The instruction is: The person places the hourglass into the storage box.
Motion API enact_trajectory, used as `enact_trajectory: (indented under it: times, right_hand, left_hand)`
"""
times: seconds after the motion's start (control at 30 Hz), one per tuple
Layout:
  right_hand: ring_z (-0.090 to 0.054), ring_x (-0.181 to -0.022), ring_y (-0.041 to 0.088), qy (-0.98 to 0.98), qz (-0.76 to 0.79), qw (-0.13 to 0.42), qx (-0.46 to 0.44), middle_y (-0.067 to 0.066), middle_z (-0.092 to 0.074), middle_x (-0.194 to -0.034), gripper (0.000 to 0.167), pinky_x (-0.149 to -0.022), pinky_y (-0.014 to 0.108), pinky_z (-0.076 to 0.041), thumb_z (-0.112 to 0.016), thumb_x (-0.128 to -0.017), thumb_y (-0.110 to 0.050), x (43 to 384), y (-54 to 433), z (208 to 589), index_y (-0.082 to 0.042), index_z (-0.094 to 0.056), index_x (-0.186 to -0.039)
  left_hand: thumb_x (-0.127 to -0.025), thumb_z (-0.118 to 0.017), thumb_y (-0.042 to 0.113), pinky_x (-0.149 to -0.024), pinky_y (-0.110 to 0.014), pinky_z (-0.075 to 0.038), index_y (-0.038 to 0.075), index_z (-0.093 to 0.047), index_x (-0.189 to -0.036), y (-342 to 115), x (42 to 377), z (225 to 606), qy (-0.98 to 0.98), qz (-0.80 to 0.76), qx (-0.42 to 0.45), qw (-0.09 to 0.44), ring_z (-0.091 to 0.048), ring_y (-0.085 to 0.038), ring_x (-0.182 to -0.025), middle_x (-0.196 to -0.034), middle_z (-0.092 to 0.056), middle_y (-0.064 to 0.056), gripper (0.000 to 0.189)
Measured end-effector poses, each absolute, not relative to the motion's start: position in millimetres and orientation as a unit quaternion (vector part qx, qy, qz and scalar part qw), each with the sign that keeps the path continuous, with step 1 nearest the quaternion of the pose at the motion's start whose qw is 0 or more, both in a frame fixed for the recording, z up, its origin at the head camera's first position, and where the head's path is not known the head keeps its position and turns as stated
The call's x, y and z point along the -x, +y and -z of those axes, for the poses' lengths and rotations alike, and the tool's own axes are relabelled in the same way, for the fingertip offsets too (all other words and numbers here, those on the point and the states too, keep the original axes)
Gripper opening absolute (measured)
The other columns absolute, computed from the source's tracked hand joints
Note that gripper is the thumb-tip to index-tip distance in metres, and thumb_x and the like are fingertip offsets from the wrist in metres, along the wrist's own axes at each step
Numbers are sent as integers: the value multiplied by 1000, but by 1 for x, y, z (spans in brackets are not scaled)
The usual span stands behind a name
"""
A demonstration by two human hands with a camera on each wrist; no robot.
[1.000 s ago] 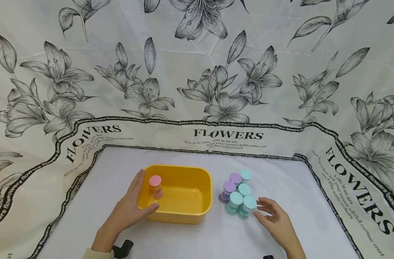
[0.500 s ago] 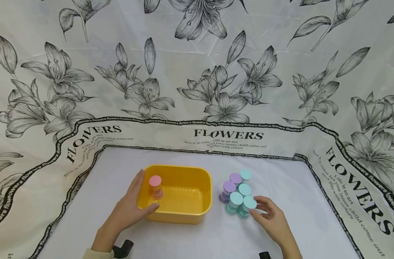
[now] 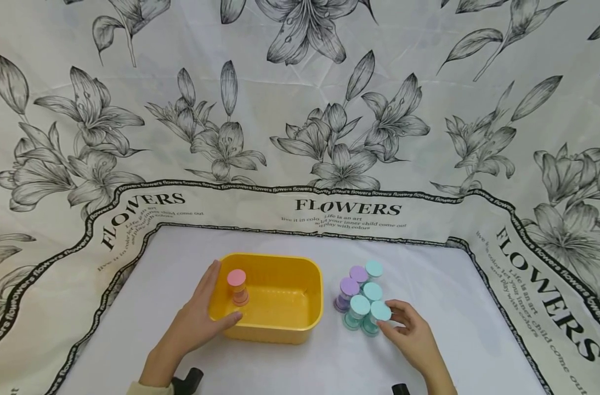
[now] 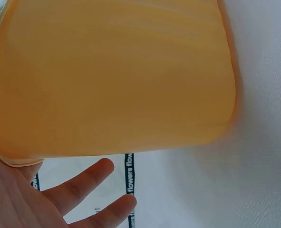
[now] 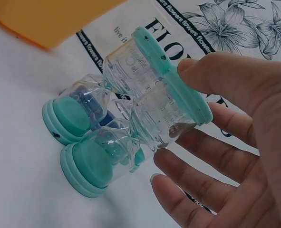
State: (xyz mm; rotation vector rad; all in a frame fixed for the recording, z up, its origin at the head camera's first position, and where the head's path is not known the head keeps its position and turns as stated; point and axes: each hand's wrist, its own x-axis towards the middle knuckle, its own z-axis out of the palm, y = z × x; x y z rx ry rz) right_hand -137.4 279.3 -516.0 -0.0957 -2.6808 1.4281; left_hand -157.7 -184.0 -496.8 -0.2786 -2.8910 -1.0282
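Observation:
A yellow plastic tub (image 3: pixel 265 334) stands left of centre, with a pink-capped sand timer (image 3: pixel 237 278) upright inside it at the left. My left hand (image 3: pixel 193 323) rests against the tub's near left corner, thumb over the front rim and fingers stretched along the left side. Right of the tub, sand timers stand in a tight group: several with teal caps (image 3: pixel 360 306) and two with purple caps (image 3: pixel 349 286). With thumb and fingers, my right hand (image 3: pixel 412 332) pinches the top of the nearest right teal sand timer (image 5: pixel 183 97). It stands close beside another teal one.
A white cloth (image 3: pixel 329 362) covers the table. Behind and at both sides hangs a flower-printed cloth (image 3: pixel 349 131) with black lettered borders. Bare cloth lies between the tub and the timers.
My right hand has moved left to the nearest right teal sand timer, and its thumb and fingers have come round the top. The left hand and tub stay in place.

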Motion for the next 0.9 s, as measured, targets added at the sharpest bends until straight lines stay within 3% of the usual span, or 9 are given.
enact_trajectory:
  times: [0.27,0.6,0.9]
  right_hand:
    - [-63,-100,-5,-872,-485,43,47,15,-67,-131,56,-78,21,-57,-84,-87,-28,140,277,517,-7,-61,-134]
    - [-68,-111,20,-891,-445,22,91,12,-69,-128,56,-78,20,-56,-84,-87,-33,135,273,514,-8,-61,-131]
    - [-62,-93,4,-882,-468,-4,50,9,-66,-119,51,-75,22,-56,-84,-87,-21,118,275,491,-6,-57,-128]
  left_hand:
    - [-83,-70,70,-104,-77,-40,31,-1,-167,-184,158,497,-939,332,90,30,-31,-45,-153,-175,-7,-4,115]
    - [-83,-71,71,-105,-77,-40,33,-1,-167,-184,160,499,-935,341,91,26,-30,-43,-154,-175,-5,0,116]
    - [-83,-71,71,-103,-77,-41,33,-1,-167,-186,160,500,-936,336,94,36,-31,-45,-152,-175,-7,-4,116]
